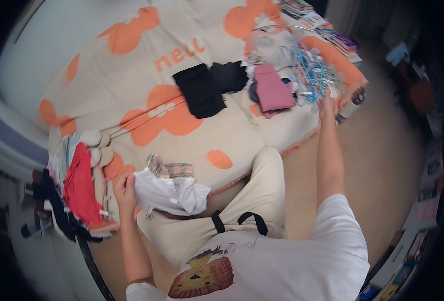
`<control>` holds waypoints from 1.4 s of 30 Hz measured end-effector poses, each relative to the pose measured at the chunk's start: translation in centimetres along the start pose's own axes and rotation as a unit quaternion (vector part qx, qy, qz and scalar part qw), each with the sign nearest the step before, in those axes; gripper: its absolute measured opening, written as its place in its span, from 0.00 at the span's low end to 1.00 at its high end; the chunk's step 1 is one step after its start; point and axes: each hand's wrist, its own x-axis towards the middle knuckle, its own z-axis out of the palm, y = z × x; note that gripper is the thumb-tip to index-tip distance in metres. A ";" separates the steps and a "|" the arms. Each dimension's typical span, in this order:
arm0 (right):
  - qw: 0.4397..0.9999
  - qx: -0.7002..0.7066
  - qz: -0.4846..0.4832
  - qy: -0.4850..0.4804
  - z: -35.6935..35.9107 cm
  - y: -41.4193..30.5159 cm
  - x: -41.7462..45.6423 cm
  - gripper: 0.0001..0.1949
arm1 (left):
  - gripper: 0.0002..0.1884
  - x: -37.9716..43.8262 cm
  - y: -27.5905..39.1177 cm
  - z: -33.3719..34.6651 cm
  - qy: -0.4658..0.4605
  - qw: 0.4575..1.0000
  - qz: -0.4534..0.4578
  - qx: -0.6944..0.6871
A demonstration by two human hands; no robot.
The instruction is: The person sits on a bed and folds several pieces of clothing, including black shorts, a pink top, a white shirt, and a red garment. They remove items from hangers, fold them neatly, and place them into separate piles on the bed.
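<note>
My left hand (125,190) grips a white garment (169,193) by its edge. That garment has beige checked fabric (171,169) on its far side and lies partly over the sofa's front edge, close to my lap. My right hand (327,105) is stretched out at the near edge of a tangle of thin clothes hangers (312,73), blue and pale ones among them. Whether its fingers hold a hanger is too blurred to tell. Left of the hangers sits a folded pink garment (274,88) on darker cloth. Black folded clothing (201,90) lies mid-sofa.
A cream throw with orange flowers (222,129) covers the sofa. Red clothing (81,184) lies on a heap at the left, with dark clothing (58,207) hanging over the end. Books or magazines (334,35) are stacked behind the hangers. Boxes (391,263) line the lower right.
</note>
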 end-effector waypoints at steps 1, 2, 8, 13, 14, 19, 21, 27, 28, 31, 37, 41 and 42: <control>0.997 -0.047 -0.006 -0.067 1.9 2.0 -2.0 0.32 | 0.07 -0.2 0.9 -0.4 0.018 1.000 0.010 0.010; 0.986 -0.090 -0.009 -0.142 3.7 3.9 -5.1 0.31 | 0.06 -0.3 2.1 -0.8 0.038 0.999 0.018 0.028; 0.769 -0.260 -0.131 -0.569 10.6 4.9 -31.6 0.26 | 0.06 1.3 7.9 -2.9 -0.035 0.996 0.083 -0.008; 0.636 -0.163 -0.184 -0.732 16.5 3.0 -45.6 0.39 | 0.07 2.2 10.2 -4.7 -0.053 0.987 0.151 -0.029; 0.641 -0.149 -0.197 -0.727 17.6 3.4 -47.0 0.38 | 0.07 2.5 10.8 -5.2 -0.063 0.984 0.166 -0.030; 0.604 -0.238 -0.091 -0.755 21.9 6.1 -48.4 0.27 | 0.06 3.5 11.7 -7.8 -0.053 0.976 0.187 0.095; 0.632 -0.293 -0.176 -0.695 23.0 6.0 -47.6 0.21 | 0.06 4.4 10.1 -8.6 -0.003 0.978 0.143 0.152; 0.758 -0.143 0.089 -0.630 27.4 -7.2 -49.6 0.15 | 0.11 6.1 6.7 -9.8 0.068 0.984 0.028 0.160; 0.745 -0.134 0.106 -0.645 27.9 -8.6 -50.0 0.15 | 0.11 6.8 6.8 -10.1 0.073 0.985 0.033 0.154; 0.709 -0.107 0.103 -0.689 28.9 -11.3 -50.7 0.13 | 0.13 8.7 6.7 -11.3 0.070 0.985 0.034 0.156; 0.639 -0.221 -0.194 -0.711 29.9 -14.5 -52.7 0.11 | 0.23 7.9 10.2 -11.2 0.054 0.940 0.144 0.304; 0.630 -0.245 -0.218 -0.704 30.1 -15.2 -55.2 0.08 | 0.25 6.5 7.6 -4.8 0.052 0.953 0.204 0.218; 0.631 -0.244 -0.229 -0.700 30.1 -15.0 -55.3 0.08 | 0.24 6.3 6.9 -3.5 0.051 0.969 0.177 0.166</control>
